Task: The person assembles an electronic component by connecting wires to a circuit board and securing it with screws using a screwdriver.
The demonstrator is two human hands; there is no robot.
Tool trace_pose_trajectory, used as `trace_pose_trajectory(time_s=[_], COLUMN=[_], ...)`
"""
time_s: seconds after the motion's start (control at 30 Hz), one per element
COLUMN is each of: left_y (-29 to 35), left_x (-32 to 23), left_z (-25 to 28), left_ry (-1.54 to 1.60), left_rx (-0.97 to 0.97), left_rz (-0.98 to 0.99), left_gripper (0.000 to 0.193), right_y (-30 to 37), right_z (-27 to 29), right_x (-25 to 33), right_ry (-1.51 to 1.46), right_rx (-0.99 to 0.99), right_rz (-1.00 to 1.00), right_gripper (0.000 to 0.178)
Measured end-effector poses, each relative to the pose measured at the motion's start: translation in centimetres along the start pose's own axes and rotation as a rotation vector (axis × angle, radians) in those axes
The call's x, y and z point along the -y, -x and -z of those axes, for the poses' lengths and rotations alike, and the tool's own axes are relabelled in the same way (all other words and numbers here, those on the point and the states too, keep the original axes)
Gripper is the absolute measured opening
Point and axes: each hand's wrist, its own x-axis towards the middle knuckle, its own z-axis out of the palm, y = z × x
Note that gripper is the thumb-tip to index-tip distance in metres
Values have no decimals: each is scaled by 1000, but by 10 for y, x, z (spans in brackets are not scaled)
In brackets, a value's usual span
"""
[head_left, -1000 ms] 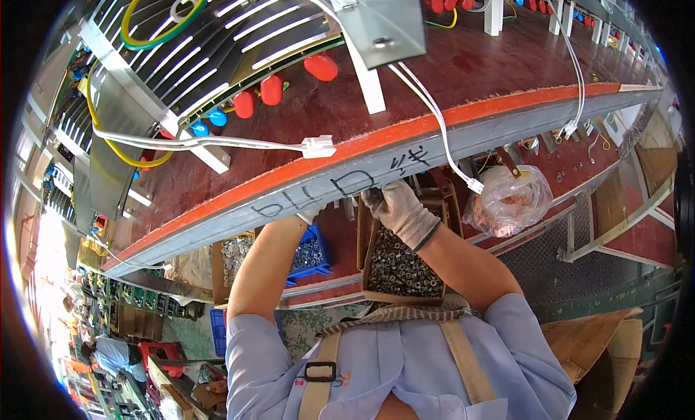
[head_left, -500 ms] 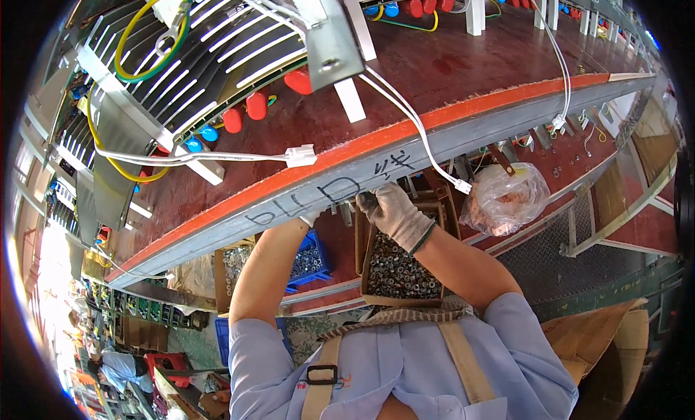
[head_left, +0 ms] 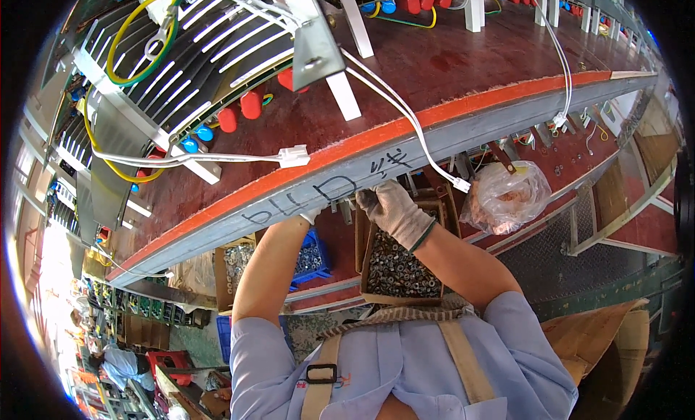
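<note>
My right hand [head_left: 394,211], in a pale glove with dark fingertips, is at the grey front edge of the upper shelf [head_left: 340,182]. Its fingers are bent together; whatever they hold is hidden. Of my left hand [head_left: 311,216] only a bit of white glove shows, since the shelf edge covers its fingers. Metal pieces [head_left: 346,211] stick out below the edge between both hands. Beneath my right wrist sits a cardboard box [head_left: 402,301] of small metal nuts. A blue bin [head_left: 327,259] with small metal hardware stands beside my left forearm.
On the upper shelf stand finned metal assemblies [head_left: 210,51] with red and blue components. White cables with connectors [head_left: 293,156] hang at the shelf edge. A clear plastic bag [head_left: 510,195] of copper-coloured parts lies to the right. Another person [head_left: 123,366] is at far lower left.
The view has shifted slightly, so the shelf's assemblies and cables appear a little further left. Both hands stay at the same spot under the shelf edge.
</note>
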Motion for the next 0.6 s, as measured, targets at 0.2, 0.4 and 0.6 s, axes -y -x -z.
trace_pose_trajectory(time_s=[0.2, 0.4, 0.6], left_y=[-16, -23, -9], left_x=[33, 43, 39], left_z=[49, 32, 66], left_ry=[-118, -65, -16], left_rx=[26, 25, -55], left_rz=[-328, -406, -444], left_gripper=[32, 27, 29], right_y=[-3, 2, 7], right_z=[0, 0, -16], right_x=[-6, 0, -4], right_ry=[9, -45, -54], right_rx=[-12, 40, 3], right_rz=[-9, 47, -9], right_gripper=[9, 8, 7])
